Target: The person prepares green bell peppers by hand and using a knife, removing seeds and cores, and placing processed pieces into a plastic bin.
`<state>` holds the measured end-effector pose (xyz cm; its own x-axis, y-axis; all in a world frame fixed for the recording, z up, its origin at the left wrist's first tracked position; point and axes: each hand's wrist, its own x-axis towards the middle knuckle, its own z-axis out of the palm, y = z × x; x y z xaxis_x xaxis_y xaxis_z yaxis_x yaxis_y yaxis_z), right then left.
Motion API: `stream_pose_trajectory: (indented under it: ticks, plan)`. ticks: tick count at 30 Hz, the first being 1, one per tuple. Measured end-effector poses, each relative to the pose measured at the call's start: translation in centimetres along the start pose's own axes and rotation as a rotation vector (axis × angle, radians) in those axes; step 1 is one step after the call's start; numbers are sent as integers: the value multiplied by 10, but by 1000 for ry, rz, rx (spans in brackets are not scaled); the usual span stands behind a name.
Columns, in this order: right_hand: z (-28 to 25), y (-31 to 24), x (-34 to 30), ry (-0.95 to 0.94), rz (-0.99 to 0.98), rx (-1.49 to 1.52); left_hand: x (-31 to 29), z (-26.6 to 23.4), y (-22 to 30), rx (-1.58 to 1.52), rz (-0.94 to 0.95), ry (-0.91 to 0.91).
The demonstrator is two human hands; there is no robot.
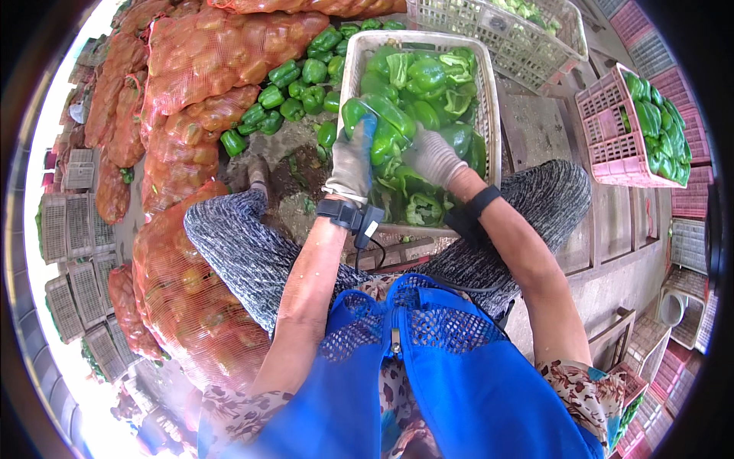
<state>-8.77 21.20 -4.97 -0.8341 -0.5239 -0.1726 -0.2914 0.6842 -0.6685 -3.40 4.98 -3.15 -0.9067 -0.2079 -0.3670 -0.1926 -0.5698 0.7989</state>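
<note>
My left hand, in a pale glove with blue at the fingers, grips a green bell pepper above a white plastic crate. The pepper lies sideways, its right end close to my right hand. That hand wears a whitish knit glove, and its fingers are curled and a little blurred. What they hold, if anything, is hidden. Inside the crate are many green bell peppers, several of them split or cut open, such as one half showing its pale inside near the front wall.
Whole green bell peppers lie on the ground left of the crate. Full orange mesh sacks are piled further left. A pink crate of peppers stands at right, and a whitish crate at the back. My knees flank the work crate.
</note>
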Motion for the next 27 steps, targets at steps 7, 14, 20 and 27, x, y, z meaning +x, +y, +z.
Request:
stream_pose_trajectory:
  ticks: [7, 14, 20, 27]
  plan:
    - [-15, 5, 1, -46, -49, -45, -18, -3, 8, -390, -359, -336]
    - [25, 89, 35, -292, 392, 1008, -15, 3, -4, -204, -250, -402]
    - [-61, -10, -16, -308, 391, 1352, -14, -24, 6, -510, -451, -531]
    - [-53, -10, -15, -439, 338, 1187, -9, -23, -10, -480, -498, -641]
